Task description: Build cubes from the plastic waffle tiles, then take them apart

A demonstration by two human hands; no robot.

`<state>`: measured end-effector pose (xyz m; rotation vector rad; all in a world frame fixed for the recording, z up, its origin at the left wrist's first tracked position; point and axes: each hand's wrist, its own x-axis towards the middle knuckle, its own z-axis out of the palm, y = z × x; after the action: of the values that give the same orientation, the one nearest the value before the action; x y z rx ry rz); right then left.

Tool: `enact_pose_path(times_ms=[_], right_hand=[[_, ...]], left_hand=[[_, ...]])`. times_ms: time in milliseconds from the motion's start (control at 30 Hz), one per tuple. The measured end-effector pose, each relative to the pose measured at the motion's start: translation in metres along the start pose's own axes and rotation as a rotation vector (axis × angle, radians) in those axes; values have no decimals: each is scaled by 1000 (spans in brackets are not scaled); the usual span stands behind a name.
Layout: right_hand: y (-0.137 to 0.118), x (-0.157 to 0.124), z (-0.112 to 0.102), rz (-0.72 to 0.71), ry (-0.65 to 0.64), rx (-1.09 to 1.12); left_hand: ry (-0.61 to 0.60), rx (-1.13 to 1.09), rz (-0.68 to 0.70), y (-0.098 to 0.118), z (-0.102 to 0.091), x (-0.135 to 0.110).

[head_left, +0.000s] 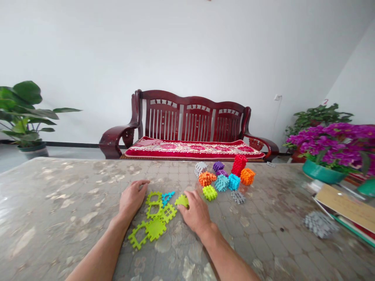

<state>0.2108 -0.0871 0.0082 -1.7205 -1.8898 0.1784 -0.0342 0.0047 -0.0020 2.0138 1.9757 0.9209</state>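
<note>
Several flat lime-green puzzle tiles (154,218) lie joined on the marbled table (58,203), with a small blue triangular tile (167,196) at their top. My left hand (132,198) rests flat beside them on the left, fingers apart, touching the table. My right hand (195,210) is at their right, its fingers pinching one lime-green tile (182,200). Behind stands a cluster of built cubes: orange (206,178), blue (228,182), lime (209,192), purple (218,167), grey (200,168), and a red tower (238,164).
A grey piece (320,224) lies at the right near stacked books (348,212). A teal pot of purple flowers (334,150) stands at the table's right edge. A dark wooden bench (190,125) with a red cushion is behind the table; a leafy plant (23,113) stands left.
</note>
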Motion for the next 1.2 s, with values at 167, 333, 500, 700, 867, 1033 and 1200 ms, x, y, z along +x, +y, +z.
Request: enact_pose_path(times_ms=[167,333,500,700,867,1033,1200], right_hand=[[-4,-1,-1,-30,-32,-39],[-5,0,-3,-36,-24,-42],[-5,1,-2,-51,-28,-56],[-6,1,0,-50,-30,-74],[-5,2,0,-50,-37,-85],[-5,2,-1,-57,-49,-100],[-4,2,0,-62,-39,-93]], left_hand=[[-3,47,-45,1,-3,-1],[-5,18,-100,4,-7,-3],[-106,8,-157,8,-10,-3],[-128,86,-133,9,-8,-2],[-180,117,-183,14,-10,-2],[-205,129,-195,15,-11,-2],[-214,124,-200,15,-10,-1]])
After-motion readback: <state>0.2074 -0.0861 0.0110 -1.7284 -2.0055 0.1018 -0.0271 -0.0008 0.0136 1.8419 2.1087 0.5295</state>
